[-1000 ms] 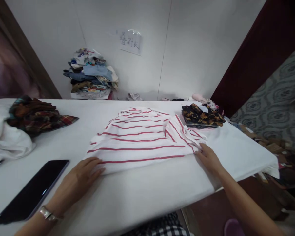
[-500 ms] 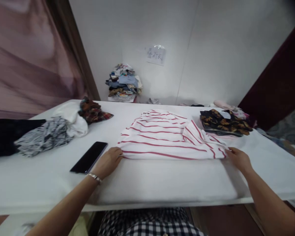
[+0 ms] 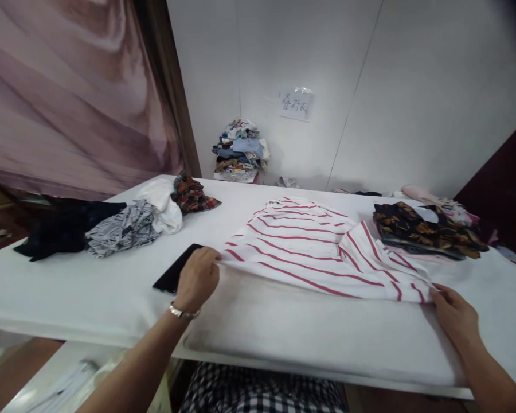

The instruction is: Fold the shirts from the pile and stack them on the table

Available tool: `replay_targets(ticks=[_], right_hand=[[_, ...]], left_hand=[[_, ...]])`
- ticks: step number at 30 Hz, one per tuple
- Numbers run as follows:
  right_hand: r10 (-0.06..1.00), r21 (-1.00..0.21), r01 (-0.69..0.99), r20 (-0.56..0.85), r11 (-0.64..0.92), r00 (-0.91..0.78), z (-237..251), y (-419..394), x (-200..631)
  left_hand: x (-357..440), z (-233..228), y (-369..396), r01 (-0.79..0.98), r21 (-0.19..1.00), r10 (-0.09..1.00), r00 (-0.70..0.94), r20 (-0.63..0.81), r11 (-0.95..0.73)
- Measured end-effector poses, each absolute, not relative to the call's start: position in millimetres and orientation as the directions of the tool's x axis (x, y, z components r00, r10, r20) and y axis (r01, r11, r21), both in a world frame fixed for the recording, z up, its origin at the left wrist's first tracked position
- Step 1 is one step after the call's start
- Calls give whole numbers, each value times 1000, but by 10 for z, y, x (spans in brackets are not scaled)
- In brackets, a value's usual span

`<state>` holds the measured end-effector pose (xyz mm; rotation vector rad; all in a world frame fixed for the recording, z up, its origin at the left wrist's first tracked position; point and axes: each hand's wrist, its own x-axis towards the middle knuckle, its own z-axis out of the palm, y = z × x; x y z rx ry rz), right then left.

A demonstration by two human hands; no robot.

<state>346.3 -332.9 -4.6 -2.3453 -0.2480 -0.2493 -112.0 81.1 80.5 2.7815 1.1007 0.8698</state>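
Observation:
A white shirt with red stripes (image 3: pixel 309 246) lies folded in the middle of the white table (image 3: pixel 284 332). My left hand (image 3: pixel 196 279) pinches its near left corner and lifts that edge a little off the table. My right hand (image 3: pixel 456 312) grips the near right corner, low against the tabletop. A dark phone (image 3: pixel 176 269) lies flat just left of my left hand, partly hidden by it.
A folded dark floral garment (image 3: pixel 425 229) sits on a small stack at the right. Crumpled clothes (image 3: pixel 124 221), grey, white, plaid and black, lie at the left. A clothes pile (image 3: pixel 241 149) stands against the far wall under a paper sign (image 3: pixel 296 104).
The view swung left, bringing the pink curtain and left-hand clothes into sight. Both hands went from resting flat on the shirt's near edge to gripping its corners, and the near edge has lifted.

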Motion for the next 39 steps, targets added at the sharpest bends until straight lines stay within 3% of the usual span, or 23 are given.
replay_targets(ticks=[2, 6, 11, 14, 18, 22, 25, 28, 31, 35, 39], right_hand=[[103, -701, 240, 232, -671, 967, -34, -3320, 3435], [162, -690, 272, 222, -670, 962, -7, -3282, 3380], [203, -694, 354, 293, -627, 934, 56, -3201, 3283], [187, -727, 343, 290, -594, 939, 74, -3157, 3242], [185, -746, 332, 276, -577, 943, 62, -3136, 3223], [220, -701, 347, 268, -623, 938, 45, -3137, 3226], [263, -569, 411, 326, -713, 908, 49, -3125, 3222], [288, -454, 428, 346, -782, 893, 52, -3110, 3216], [304, -441, 426, 322, -790, 897, 41, -3105, 3222], [283, -475, 404, 308, -782, 909, 25, -3114, 3244], [270, -490, 395, 307, -777, 912, 36, -3116, 3249]], left_hand=[[-1206, 827, 825, 645, 189, 642, 596, 482, -740], [-1352, 766, 879, 725, 130, 731, 639, 240, -676], [-1158, 864, 940, 703, 139, 705, 638, 310, -697], [-736, 974, 878, 521, 214, 561, 729, 393, -826], [75, 1095, 632, 182, 239, 276, 845, 458, -954], [955, 1181, 317, -63, 167, 20, 891, 454, -984], [1565, 1202, 82, -202, 91, -149, 902, 405, -975], [2098, 1191, -126, -290, 1, -276, 911, 306, -957], [2528, 1172, -268, -360, -93, -372, 911, 179, -928], [2871, 1168, -273, -336, -233, -343, 939, -13, -913], [2886, 1254, -26, -217, -358, -221, 975, -31, -908]])
